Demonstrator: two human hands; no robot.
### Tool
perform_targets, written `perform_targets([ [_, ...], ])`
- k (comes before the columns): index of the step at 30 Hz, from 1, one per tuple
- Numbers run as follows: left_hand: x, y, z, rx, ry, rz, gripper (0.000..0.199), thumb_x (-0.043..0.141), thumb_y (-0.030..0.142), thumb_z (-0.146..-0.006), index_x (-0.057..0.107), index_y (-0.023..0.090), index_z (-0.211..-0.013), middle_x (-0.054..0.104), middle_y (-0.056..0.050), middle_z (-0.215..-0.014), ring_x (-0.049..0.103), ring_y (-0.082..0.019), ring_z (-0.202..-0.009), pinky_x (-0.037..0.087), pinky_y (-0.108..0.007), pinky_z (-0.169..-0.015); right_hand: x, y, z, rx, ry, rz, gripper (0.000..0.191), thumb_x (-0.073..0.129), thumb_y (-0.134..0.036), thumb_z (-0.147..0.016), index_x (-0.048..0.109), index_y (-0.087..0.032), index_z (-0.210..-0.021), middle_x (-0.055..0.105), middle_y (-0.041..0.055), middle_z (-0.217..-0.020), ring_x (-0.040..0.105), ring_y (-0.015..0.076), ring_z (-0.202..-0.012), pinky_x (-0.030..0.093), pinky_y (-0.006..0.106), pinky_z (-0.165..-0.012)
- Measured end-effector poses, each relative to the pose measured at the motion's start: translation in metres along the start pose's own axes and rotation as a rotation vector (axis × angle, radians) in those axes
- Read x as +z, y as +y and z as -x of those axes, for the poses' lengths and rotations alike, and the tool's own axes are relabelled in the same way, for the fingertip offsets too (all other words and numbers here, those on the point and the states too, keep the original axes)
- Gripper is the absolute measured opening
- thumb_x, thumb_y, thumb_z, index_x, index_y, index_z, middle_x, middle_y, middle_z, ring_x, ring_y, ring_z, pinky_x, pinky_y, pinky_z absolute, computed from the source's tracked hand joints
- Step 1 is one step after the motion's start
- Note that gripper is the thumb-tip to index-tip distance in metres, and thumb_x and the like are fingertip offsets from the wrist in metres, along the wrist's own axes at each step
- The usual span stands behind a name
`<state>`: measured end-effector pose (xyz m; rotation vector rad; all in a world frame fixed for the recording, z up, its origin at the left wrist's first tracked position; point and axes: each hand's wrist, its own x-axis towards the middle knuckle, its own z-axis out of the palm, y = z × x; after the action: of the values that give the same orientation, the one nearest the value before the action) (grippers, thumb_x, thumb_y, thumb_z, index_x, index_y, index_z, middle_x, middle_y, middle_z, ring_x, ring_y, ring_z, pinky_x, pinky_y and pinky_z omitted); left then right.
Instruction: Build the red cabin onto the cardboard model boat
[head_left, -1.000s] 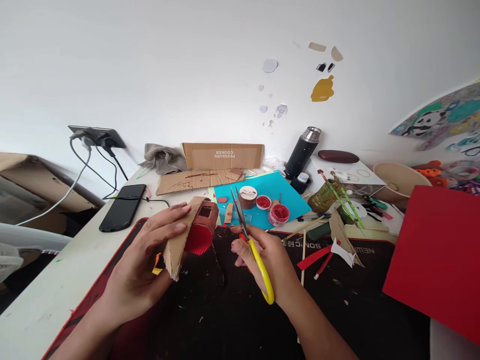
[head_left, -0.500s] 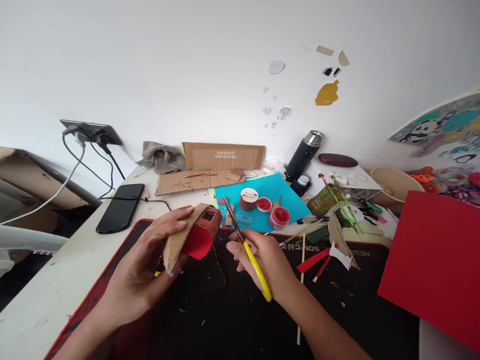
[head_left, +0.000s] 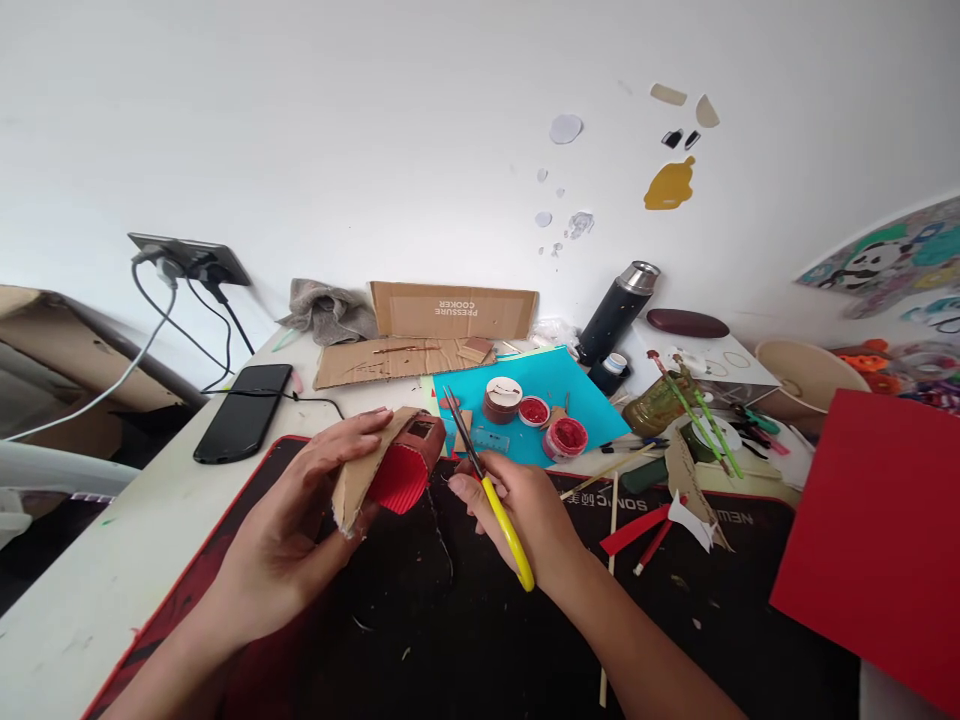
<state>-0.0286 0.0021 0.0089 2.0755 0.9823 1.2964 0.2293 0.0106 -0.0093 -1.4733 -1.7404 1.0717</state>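
Observation:
My left hand (head_left: 300, 530) is closed around a cardboard craft piece (head_left: 367, 470), with brown cardboard on its outer side and a red ribbed lining (head_left: 401, 482) facing right. A small brown frame-like part sits at its upper end. In my right hand (head_left: 521, 510) are scissors (head_left: 504, 530) with a yellow handle, their dark blades pointing up and left, close together. The blades are apart from the cardboard piece, just right of it. A thin dark cord (head_left: 442, 530) hangs below the piece. Some left fingers are hidden behind the cardboard.
Red paint pots (head_left: 565, 438) and a brown-sided jar (head_left: 502, 400) stand on blue paper (head_left: 592, 400). A black phone (head_left: 244, 412) lies left. Right are a thermos (head_left: 619, 312), paintbrushes (head_left: 694, 415), a wooden stick (head_left: 609, 600) and a red sheet (head_left: 877, 550). Cardboard strips (head_left: 405, 362) lie behind.
The view has shifted slightly, so the background sits a little further right. Both hands keep their holds, and the scissors have moved slightly closer to the cardboard piece.

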Motion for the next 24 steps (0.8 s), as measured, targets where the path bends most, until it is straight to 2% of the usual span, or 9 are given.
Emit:
perform_targets([
  [8,0.003,0.0034,0.0004,0.02,0.028,-0.039,0.056,0.069,0.007,-0.099,0.06,0.032,-0.148,0.063,-0.008,-0.158,0.057,-0.027,-0.153,0.056,-0.039,-0.119,-0.0012,-0.0025,0.0002,-0.005,0.003,0.018,0.036,0.068,-0.055,-0.1,0.064,-0.024,-0.081,0.059,-0.0019,-0.061,0.06,0.0172,-0.05,0.041,0.026,-0.052],
  [14,0.0032,0.0043,0.0004,0.021,0.04,-0.044,0.055,0.069,0.007,-0.099,0.06,0.031,-0.147,0.064,-0.009,-0.157,0.058,-0.028,-0.151,0.056,-0.04,-0.118,0.0011,-0.0034,0.002,-0.051,0.016,0.039,0.029,0.069,-0.049,-0.101,0.071,-0.023,-0.088,0.073,0.0023,-0.075,0.067,0.0191,-0.063,0.047,0.027,-0.061],
  [20,0.003,0.0053,-0.0001,0.022,0.031,-0.045,0.057,0.068,0.006,-0.099,0.06,0.033,-0.149,0.065,-0.008,-0.156,0.059,-0.027,-0.151,0.057,-0.039,-0.118,0.0022,-0.0033,0.0024,-0.09,0.037,0.084,0.025,0.071,-0.046,-0.101,0.076,-0.023,-0.094,0.079,0.005,-0.084,0.074,0.024,-0.079,0.053,0.03,-0.074],
  [24,0.0034,0.0063,-0.0004,0.003,0.029,-0.019,0.056,0.07,0.01,-0.099,0.061,0.035,-0.148,0.066,-0.008,-0.155,0.06,-0.031,-0.149,0.058,-0.044,-0.117,0.0018,-0.0044,0.003,-0.092,0.028,0.078,0.025,0.071,-0.047,-0.103,0.077,-0.023,-0.097,0.081,0.0063,-0.09,0.077,0.0255,-0.085,0.055,0.031,-0.077],
])
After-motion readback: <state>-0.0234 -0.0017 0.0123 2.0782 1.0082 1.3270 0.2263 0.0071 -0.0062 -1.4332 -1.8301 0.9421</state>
